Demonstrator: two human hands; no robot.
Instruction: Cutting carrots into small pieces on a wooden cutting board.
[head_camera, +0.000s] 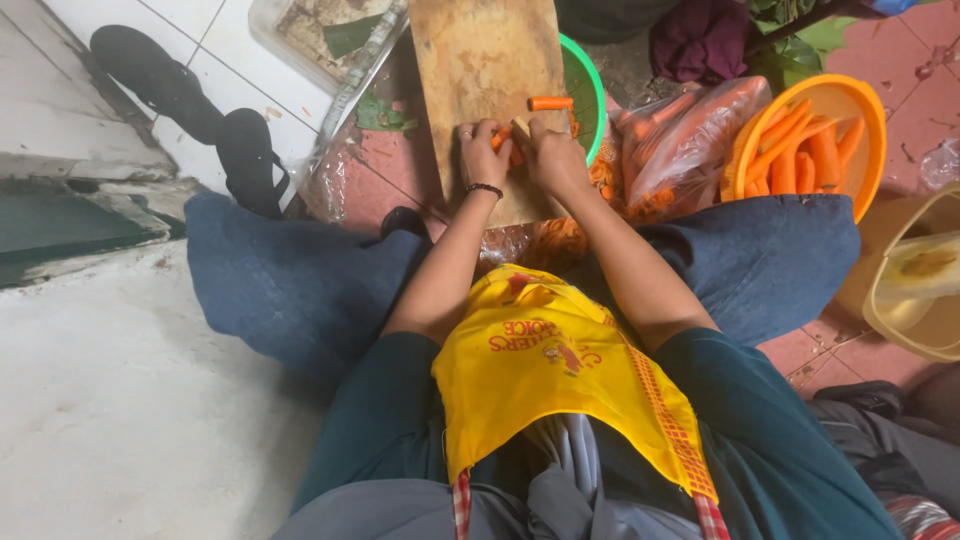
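A wooden cutting board (480, 60) lies on the floor in front of me. My left hand (485, 155), with a ring and a dark bracelet, presses a peeled carrot (503, 143) onto the board's near end. My right hand (553, 155) sits right beside it, fingers closed on what looks like a knife handle (521, 126); the blade is hidden. A short carrot piece (551, 103) lies on the board just beyond my hands. I sit with legs apart in blue jeans, with a yellow apron over my lap.
An orange bowl (860, 110) of peeled carrots stands at the right, beside a clear bag of carrots (680, 140). A green basin (590, 85) peeks out beside the board. Black sandals (200, 110) and a tray (320, 40) lie at the left, a yellow bucket (915, 290) far right.
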